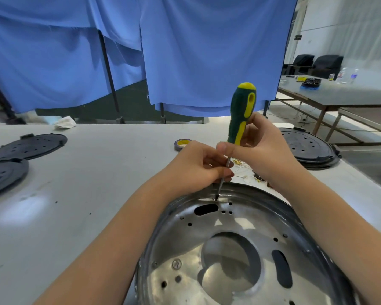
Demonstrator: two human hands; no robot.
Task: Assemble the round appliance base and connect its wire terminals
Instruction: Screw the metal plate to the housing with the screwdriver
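Nearest the camera: shiny round stamped-metal appliance base (229, 249), dished, with a large central opening, two dark oblong slots and many small holes, lying on the pale grey worktable (86, 183). One cross-head screw (176, 264) is already seated near its lower-left rim.

Green-and-yellow-handled screwdriver (240, 119) stands near upright, slightly tilted, tip down at a fastening point on the far inner wall of the base. The screw under the tip is too small to make out.

Right hand (266, 148): fingers and thumb curled round the lower handle, gripping it. Left hand (198, 167): fingers curled, pinching the bare steel shaft just above the tip to steady it.

Behind the hands, loose white wires with brass terminals (245, 172) lie on the table, touching nothing on the base; not yet connected, by my reading. Roll of tape with yellow core (182, 143) further back. Black perforated round plastic covers lie left (29, 146) and right (308, 150).

Risks, as judged:
- Tilted shaft on a sloped wall: tip may cam out and skid across the metal, toward the left fingers.
- Base is unclamped; downward push at the far rim could rock or slide it.
- Screw could drop through a nearby hole or slot.
- Wires close behind could be snagged by the right wrist.
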